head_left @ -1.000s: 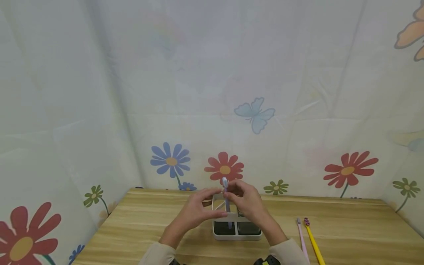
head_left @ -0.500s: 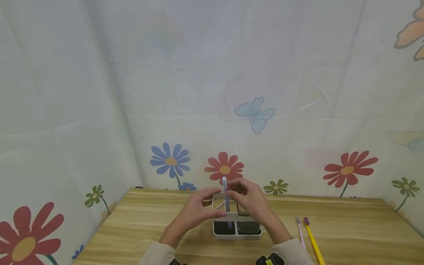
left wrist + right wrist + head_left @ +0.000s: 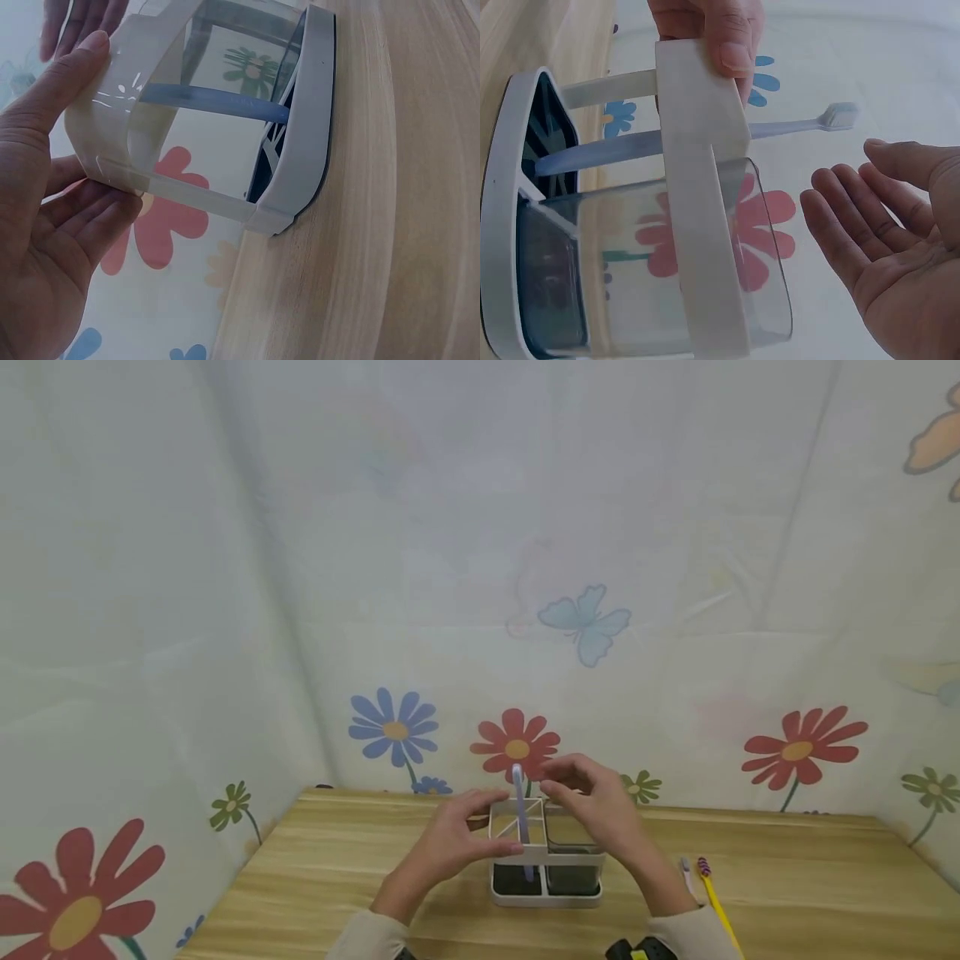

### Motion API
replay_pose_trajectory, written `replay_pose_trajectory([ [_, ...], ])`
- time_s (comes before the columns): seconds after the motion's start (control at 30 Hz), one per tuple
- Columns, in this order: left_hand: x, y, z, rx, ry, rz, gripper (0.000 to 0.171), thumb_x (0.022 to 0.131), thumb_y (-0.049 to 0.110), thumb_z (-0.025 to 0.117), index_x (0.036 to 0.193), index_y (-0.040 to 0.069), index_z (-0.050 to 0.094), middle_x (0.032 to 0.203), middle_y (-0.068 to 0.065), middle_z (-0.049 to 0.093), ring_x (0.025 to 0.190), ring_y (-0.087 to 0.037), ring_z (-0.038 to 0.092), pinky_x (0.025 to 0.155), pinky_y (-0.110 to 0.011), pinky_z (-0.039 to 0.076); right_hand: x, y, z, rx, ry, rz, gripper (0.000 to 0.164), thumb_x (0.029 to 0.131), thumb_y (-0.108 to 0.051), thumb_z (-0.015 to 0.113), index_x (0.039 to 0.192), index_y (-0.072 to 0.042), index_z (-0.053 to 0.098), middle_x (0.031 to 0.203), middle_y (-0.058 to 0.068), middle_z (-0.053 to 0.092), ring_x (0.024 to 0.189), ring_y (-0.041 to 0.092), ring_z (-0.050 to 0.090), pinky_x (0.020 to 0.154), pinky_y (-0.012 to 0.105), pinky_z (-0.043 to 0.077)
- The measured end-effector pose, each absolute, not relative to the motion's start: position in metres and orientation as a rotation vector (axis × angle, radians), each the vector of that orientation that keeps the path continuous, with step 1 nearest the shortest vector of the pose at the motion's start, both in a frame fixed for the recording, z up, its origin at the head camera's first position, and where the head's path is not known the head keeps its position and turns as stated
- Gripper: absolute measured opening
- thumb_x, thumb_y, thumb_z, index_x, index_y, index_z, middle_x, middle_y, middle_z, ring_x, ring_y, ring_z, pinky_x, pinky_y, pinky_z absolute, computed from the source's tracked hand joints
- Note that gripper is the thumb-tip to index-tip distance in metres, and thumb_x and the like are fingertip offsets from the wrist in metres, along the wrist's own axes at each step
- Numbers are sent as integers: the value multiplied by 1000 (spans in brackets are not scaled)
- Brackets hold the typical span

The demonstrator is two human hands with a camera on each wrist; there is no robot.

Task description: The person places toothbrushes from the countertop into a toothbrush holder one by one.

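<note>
A white toothbrush holder (image 3: pixel 546 901) with a dark base tray stands on the table. My left hand (image 3: pixel 448 837) grips the left side of its upper frame, thumb in front and fingers behind. A pale blue-purple toothbrush (image 3: pixel 600 154) stands in a slot of the divided left part, bristle head up and handle end down at the tray. In the right part sits a clear cup (image 3: pixel 626 270). My right hand (image 3: pixel 596 802) is just right of the brush head and above the cup. In the right wrist view its fingers are relaxed, apart from the brush, holding nothing.
To the right on the wooden table (image 3: pixel 810 877) lie a yellow toothbrush (image 3: pixel 718 906) and a pink one (image 3: pixel 686 872), the latter partly covered by the right sleeve. A flower-printed curtain (image 3: pixel 450 568) hangs behind the table.
My right hand has let go of the pale toothbrush and moved right, away from it. The toothbrush stays standing in the holder. The left hand keeps its grip; the head view has shifted slightly.
</note>
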State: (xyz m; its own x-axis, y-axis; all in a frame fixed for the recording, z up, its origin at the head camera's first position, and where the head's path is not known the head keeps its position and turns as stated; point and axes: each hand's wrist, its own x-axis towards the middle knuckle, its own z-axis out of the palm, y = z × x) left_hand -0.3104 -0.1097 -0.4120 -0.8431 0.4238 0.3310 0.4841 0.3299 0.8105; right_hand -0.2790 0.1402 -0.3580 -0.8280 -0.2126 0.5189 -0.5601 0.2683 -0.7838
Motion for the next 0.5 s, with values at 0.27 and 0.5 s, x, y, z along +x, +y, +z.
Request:
replay_pose_trajectory([
  [0.27, -309, -109, -410, -853, -2523, -1545, 73, 84, 36, 93, 144, 6, 64, 136, -6, 66, 126, -29, 64, 106, -47, 55, -270, 161, -355, 681, -2288, 1494, 23, 101, -14, 76, 121, -4, 72, 111, 7, 76, 101, 20, 72, 89, 28, 61],
  [0.5, -310, -110, -413, -849, -2533, -1515, 74, 84, 38, 93, 145, 6, 64, 136, -6, 66, 125, -28, 65, 105, -44, 56, -264, 190, -361, 602, -2336, 1393, 22, 99, -13, 77, 119, -5, 73, 108, 3, 76, 97, 17, 72, 85, 27, 60],
])
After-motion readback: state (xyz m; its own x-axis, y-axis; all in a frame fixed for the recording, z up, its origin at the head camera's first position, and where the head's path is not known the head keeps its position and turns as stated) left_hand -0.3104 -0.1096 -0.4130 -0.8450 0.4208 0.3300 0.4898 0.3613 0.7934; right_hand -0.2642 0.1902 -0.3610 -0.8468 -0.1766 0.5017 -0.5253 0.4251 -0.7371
